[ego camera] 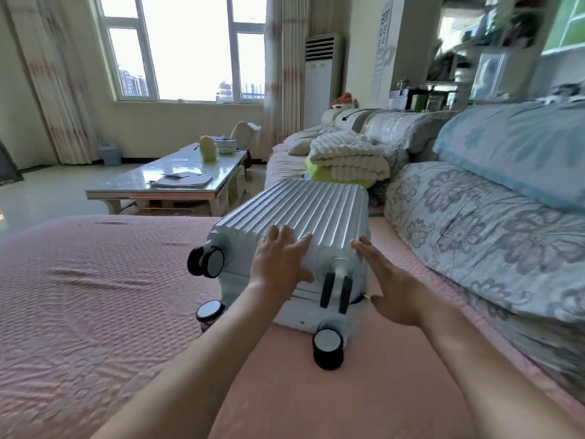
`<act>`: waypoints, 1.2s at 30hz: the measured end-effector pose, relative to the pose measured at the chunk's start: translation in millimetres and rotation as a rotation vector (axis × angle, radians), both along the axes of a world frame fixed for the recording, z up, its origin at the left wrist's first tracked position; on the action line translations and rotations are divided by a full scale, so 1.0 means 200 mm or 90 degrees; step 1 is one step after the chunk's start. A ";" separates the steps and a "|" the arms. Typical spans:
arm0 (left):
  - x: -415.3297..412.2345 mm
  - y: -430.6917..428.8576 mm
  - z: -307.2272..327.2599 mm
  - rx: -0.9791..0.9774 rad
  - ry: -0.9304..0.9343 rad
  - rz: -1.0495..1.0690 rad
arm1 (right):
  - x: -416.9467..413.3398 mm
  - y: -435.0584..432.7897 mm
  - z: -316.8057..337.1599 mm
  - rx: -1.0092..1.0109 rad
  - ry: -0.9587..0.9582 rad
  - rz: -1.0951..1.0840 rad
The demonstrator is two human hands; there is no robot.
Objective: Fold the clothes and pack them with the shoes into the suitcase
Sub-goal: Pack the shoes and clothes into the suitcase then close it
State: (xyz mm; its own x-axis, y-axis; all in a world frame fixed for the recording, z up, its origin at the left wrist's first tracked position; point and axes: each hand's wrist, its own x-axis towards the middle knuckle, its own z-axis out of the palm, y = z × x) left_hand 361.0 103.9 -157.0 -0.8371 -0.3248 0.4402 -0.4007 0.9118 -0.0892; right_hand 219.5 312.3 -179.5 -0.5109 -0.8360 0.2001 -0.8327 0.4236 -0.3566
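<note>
At far left a small blue bin stands on the floor below the curtain. Right of it, a glossy low worktop carries papers, a pale yellow-green object and a white container.

In the foreground a bed with a pink textured cover spans the lower part of the view. A silver ribbed suitcase lies flat on it, closed, with its wheeled end towards the person. Four black-and-white wheels are visible: one at the upper left corner, one below it against the cover, one nearest the person, and one seen edge-on at the upper right corner.

The left hand lies palm down on the near top edge of the suitcase, fingers spread flat, gripping nothing. The right hand is open with fingers extended, held at the right corner of the suitcase beside the edge-on wheel; whether the fingertips touch the shell cannot be determined.

Beyond the suitcase, a folded cream knitted blanket rests on a yellow-green item. To the right, a sofa with a grey floral cover runs alongside the bed, with a light blue cushion against its back.
</note>
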 end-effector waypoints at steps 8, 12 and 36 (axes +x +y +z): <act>0.00 -0.04 0.09 0.111 0.015 -0.068 | 0.23 -0.26 0.15 -0.168 0.299 0.014; 0.07 -0.23 0.18 0.189 0.079 0.008 | 0.29 -0.39 0.26 0.024 0.224 -0.042; 0.23 -0.05 0.16 0.627 0.117 -0.177 | 0.41 -0.45 0.08 -0.024 0.366 -0.107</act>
State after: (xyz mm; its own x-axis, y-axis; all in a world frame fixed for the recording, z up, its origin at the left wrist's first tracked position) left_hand 406.7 94.1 -124.1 -0.8839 -0.4164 0.2128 -0.0977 0.6094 0.7868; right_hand 302.0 222.4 -163.5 -0.4365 -0.7405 0.5109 -0.8194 0.5617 0.1141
